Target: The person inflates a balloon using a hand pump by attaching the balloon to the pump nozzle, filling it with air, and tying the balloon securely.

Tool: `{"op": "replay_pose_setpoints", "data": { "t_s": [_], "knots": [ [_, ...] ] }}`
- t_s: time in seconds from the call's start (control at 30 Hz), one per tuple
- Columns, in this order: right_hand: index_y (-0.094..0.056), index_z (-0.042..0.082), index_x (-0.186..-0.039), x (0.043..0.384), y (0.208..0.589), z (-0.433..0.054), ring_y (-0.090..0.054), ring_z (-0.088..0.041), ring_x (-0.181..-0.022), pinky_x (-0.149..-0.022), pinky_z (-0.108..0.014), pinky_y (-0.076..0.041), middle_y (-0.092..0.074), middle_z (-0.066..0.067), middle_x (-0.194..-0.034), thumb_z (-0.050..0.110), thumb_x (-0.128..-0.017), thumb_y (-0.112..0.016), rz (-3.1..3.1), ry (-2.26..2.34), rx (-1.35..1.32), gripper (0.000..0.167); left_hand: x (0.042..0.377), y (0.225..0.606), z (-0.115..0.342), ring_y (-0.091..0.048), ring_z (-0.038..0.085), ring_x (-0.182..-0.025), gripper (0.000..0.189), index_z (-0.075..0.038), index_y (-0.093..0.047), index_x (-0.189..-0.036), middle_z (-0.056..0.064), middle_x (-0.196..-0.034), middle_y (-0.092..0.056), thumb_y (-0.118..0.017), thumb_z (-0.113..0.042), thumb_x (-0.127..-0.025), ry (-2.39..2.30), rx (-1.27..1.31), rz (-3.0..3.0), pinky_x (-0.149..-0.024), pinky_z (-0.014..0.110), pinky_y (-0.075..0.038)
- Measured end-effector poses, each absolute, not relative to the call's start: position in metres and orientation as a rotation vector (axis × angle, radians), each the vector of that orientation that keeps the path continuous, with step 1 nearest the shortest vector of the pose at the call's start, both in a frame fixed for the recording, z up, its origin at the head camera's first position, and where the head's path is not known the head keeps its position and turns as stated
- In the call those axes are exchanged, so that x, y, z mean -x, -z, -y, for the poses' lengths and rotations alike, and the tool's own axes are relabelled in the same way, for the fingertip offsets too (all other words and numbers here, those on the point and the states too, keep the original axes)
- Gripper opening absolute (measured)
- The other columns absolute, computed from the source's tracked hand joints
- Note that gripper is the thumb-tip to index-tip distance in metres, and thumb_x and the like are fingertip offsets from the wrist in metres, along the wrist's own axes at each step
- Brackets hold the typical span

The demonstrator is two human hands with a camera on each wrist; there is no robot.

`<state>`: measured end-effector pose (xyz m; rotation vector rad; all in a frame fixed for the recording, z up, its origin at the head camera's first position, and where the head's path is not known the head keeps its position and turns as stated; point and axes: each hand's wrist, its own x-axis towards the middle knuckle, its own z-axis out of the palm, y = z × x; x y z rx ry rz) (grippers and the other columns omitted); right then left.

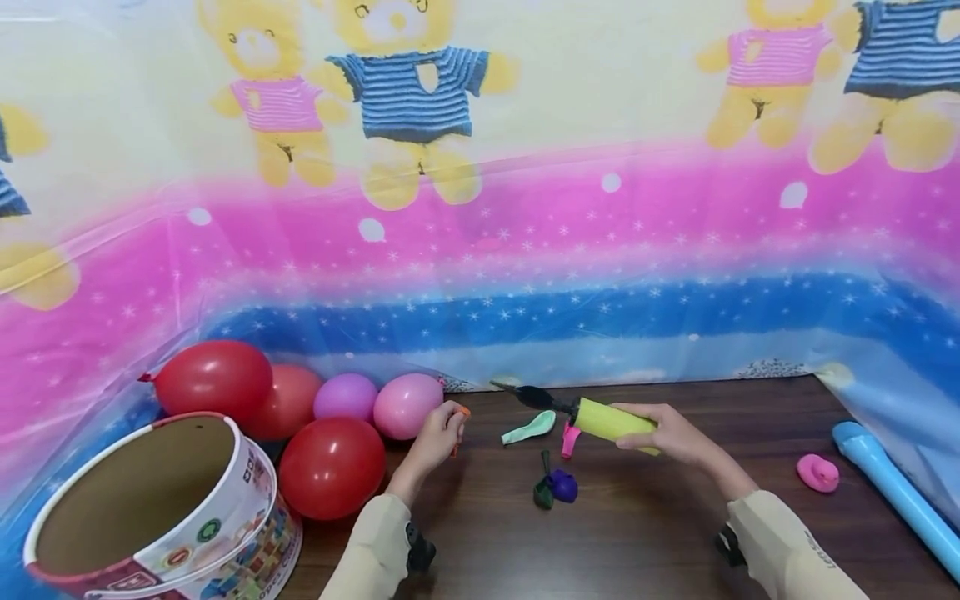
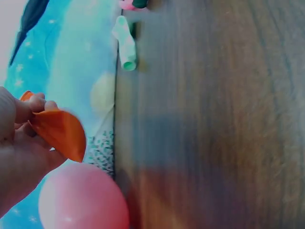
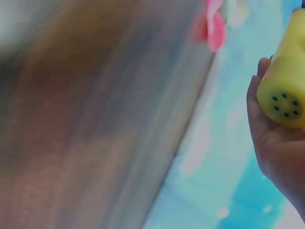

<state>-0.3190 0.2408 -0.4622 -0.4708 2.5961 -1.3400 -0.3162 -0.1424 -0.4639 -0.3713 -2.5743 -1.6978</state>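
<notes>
Backdrop: printed teddy-bear cloth [image 1: 480,321] rising beyond both hands.
Tabletop: dark wood [image 1: 637,542] beneath both hands; they work above it, probably for clearance.
Bucket: printed tub [image 1: 258,487] left of the left hand, open top up; likely parked aside to free the middle.
Light-blue tube: [image 1: 896,492] right of the right hand, lying slanted, out of its way.
Inflated balloons: two red [image 1: 332,468] [image 1: 216,379], one coral [image 1: 291,400], one purple [image 1: 347,397], one pink [image 1: 408,406]; clustered left of the left hand, the bucket and cloth perhaps keeping them from rolling.
Yellow pump: [image 1: 615,423] in the right hand, dark nozzle toward the left hand's side.
Right hand: [image 1: 678,432] wrapped round the barrel's rear, seemingly to leave the nozzle uncovered.
Left hand: [image 1: 438,437] pinching an orange balloon [image 2: 62,133] in thumb and fingertips; the limp rubber hangs out below, a light grip probably being enough.
Loose limp balloons: mint [image 1: 529,428] and pink ones [image 1: 570,440] between the hands; dark green [image 1: 543,493] and violet ones [image 1: 564,486] touching, nearer the person. Apparently kept within reach.
Pink duck: [image 1: 818,472] right of the right hand, just beside the tube.
</notes>
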Motion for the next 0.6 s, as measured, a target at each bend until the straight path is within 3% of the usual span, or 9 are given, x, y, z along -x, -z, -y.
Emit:
{"op": "replay_pose_setpoints", "data": {
  "t_s": [0.23,0.6],
  "knots": [
    [-0.047,0.002,-0.142,0.321,0.446,-0.226,-0.056,-0.019,-0.091,-0.073,-0.034,-0.049,-0.063,-0.020,-0.122,0.030,-0.083,-0.076,-2.535,1.293,0.670,0.071,0.314,0.447,0.145,-0.038,0.009,-0.058,0.015,0.004,-0.055,-0.098,0.005,-0.071,-0.044,-0.042,-0.001,-0.103,1.607,0.483,2.605,-0.055,0.020,-0.035],
    [-0.050,0.001,-0.140,0.323,0.425,-0.226,-0.053,-0.020,-0.084,-0.072,-0.034,-0.048,-0.064,-0.013,-0.103,0.024,-0.081,-0.077,-2.507,1.201,0.736,0.068,0.309,0.427,0.144,-0.042,0.011,-0.063,0.013,-0.001,-0.057,-0.097,0.005,-0.074,-0.048,-0.045,-0.004,-0.102,1.236,0.662,2.776,-0.059,0.021,-0.038]
  ]
}}
